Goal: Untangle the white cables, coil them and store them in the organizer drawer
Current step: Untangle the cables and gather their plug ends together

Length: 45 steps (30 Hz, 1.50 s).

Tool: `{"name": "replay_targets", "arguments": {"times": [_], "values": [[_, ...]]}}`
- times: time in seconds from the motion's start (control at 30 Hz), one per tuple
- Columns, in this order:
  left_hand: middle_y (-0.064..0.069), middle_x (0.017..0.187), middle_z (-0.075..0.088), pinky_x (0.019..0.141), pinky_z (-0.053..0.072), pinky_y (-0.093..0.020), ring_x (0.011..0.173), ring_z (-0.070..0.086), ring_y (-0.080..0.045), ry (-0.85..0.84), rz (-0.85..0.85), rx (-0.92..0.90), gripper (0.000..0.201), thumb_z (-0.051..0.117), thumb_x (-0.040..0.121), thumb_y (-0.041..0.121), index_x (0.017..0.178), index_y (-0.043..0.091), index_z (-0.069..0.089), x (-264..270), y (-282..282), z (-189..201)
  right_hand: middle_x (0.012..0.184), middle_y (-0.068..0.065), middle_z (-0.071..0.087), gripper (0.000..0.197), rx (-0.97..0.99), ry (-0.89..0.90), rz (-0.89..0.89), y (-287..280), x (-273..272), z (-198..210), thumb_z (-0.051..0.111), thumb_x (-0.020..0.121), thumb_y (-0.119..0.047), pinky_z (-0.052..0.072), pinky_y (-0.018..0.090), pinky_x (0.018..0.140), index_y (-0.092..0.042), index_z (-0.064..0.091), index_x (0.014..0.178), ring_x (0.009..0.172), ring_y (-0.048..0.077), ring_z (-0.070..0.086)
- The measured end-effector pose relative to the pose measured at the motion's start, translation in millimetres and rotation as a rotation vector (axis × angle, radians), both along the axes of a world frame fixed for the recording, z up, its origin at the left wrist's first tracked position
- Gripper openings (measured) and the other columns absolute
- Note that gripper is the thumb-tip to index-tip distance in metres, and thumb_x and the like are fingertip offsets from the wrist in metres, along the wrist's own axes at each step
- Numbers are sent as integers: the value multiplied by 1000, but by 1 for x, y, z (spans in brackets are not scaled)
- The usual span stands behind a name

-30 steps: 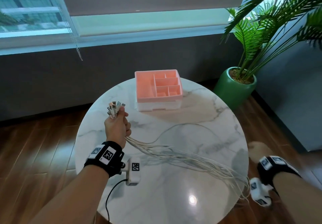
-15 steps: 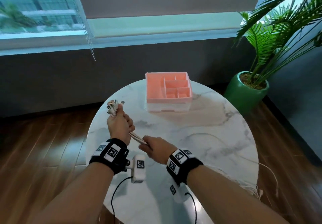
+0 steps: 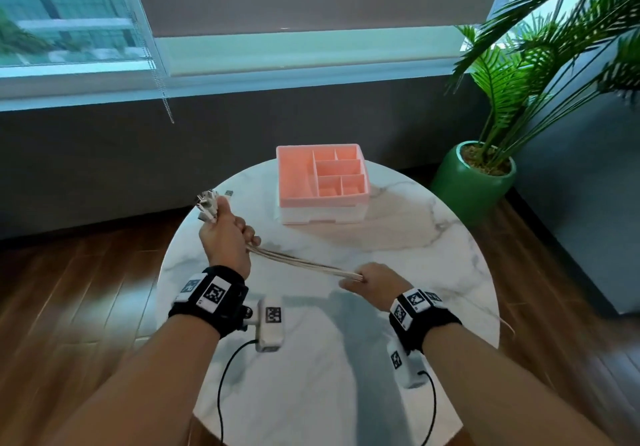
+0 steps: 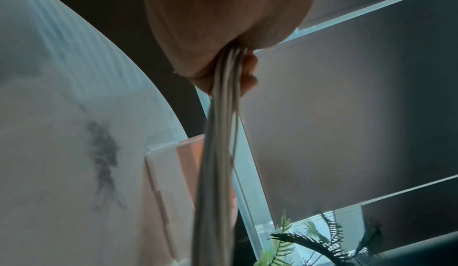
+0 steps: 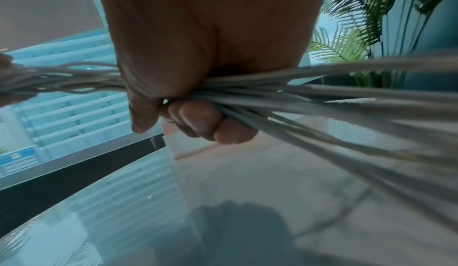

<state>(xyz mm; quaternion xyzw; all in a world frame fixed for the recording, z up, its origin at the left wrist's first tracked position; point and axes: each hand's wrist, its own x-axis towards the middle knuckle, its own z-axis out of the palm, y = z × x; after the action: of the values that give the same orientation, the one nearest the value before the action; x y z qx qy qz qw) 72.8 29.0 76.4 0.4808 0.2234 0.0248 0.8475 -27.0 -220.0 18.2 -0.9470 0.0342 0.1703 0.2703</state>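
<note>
White cables [image 3: 304,265] run in a tight bundle between both hands above the round marble table [image 3: 398,248], seen from the head camera. The left hand [image 3: 225,241] is fisted round the bundle over the table's left edge, and the metal plugs [image 3: 207,204] stick up out of the top of the fist. The right hand [image 3: 375,281] grips the same bundle lower and closer to the person, over the middle of the table. A thin loop of cable [image 3: 506,324] shows past the table's right edge. The pink organizer [image 3: 322,175] sits at the far edge of the table on a white base, its open compartments facing up, well apart from both hands. A green pot [image 3: 471,185] with a palm stands on the floor beyond the right edge.

Over to the left wrist camera: the left hand [image 4: 223,25] is clamped on the cables [image 4: 218,152], which stream down out of the fist, with the organizer [image 4: 188,162] blurred behind them.

Now the right wrist camera: the right hand [image 5: 205,55] has its fingers [image 5: 198,119] curled round the cables [image 5: 310,98], strands fanning out to both sides above the table [image 5: 223,201].
</note>
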Motion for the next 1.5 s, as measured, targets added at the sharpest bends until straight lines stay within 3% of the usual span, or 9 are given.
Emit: {"name": "replay_targets", "arguments": {"times": [0.1, 0.4, 0.57, 0.77, 0.9, 1.03, 1.2, 1.4, 1.5], "values": [[4, 58, 31, 40, 22, -19, 41, 30, -10, 54, 35, -52, 38, 57, 101, 46, 78, 20, 41, 6, -4, 5, 59, 0, 50, 47, -31, 91, -72, -22, -13, -8, 60, 91, -54, 39, 28, 53, -18, 47, 62, 52, 18, 50], [4, 57, 31, 41, 17, -20, 43, 26, -12, 77, 88, -99, 45, 54, 101, 48, 72, 21, 33, 25, 8, 1, 52, 1, 59, 46, -45, 296, -421, -113, -101, -34, 68, 84, -57, 44, 25, 49, -15, 61, 67, 44, 18, 58], [3, 58, 33, 42, 19, -18, 40, 28, -11, 83, 62, 28, 43, 57, 100, 48, 72, 22, 38, 17, 3, -16, 55, -2, 51, 52, -185, 142, -476, -150, -86, 15, 69, 81, -60, 32, 27, 49, -18, 52, 58, 63, 25, 56], [3, 58, 33, 42, 21, -16, 37, 30, -8, 78, 56, 91, 33, 57, 102, 42, 78, 21, 46, 5, 8, -29, 49, 4, 64, 45, -165, -75, -509, -167, -34, 76, 75, 80, -54, 42, 25, 49, -13, 65, 63, 45, 22, 62], [5, 53, 35, 41, 24, -16, 36, 32, -8, 72, 103, 138, 35, 56, 102, 41, 76, 21, 46, 3, 21, -28, 50, 7, 55, 54, -170, -155, -475, -151, -6, 91, 75, 76, -60, 36, 28, 45, -13, 57, 56, 47, 25, 53], [3, 53, 39, 41, 25, -16, 34, 34, -9, 100, 175, 166, 33, 58, 101, 42, 80, 19, 47, 8, 54, -33, 60, 4, 57, 53, -352, -250, -341, -133, 3, 65, 74, 73, -64, 42, 34, 54, -14, 55, 67, 63, 30, 56], [3, 55, 39, 40, 23, -16, 34, 33, -9, 142, 289, 167, 37, 59, 98, 46, 75, 21, 44, 8, 96, -33, 72, -3, 57, 29, -329, -29, -86, -123, -10, -7, 60, 93, -46, 43, 36, 67, -22, 44, 84, 77, 28, 61], [2, 57, 39, 40, 22, -16, 33, 33, -9, 162, 308, 187, 39, 59, 99, 44, 73, 20, 41, -1, 107, -35, 79, 1, 59, 34, -350, 128, -98, -136, -24, -35, 47, 99, -51, 45, 36, 71, -20, 51, 85, 82, 27, 62], [2, 57, 37, 40, 23, -14, 32, 32, -8, 151, 274, 177, 39, 58, 101, 42, 74, 20, 41, -6, 97, -38, 74, 3, 61, 53, -428, 121, -235, -149, -18, -19, 55, 86, -70, 46, 33, 68, -17, 58, 79, 70, 23, 58]]}}
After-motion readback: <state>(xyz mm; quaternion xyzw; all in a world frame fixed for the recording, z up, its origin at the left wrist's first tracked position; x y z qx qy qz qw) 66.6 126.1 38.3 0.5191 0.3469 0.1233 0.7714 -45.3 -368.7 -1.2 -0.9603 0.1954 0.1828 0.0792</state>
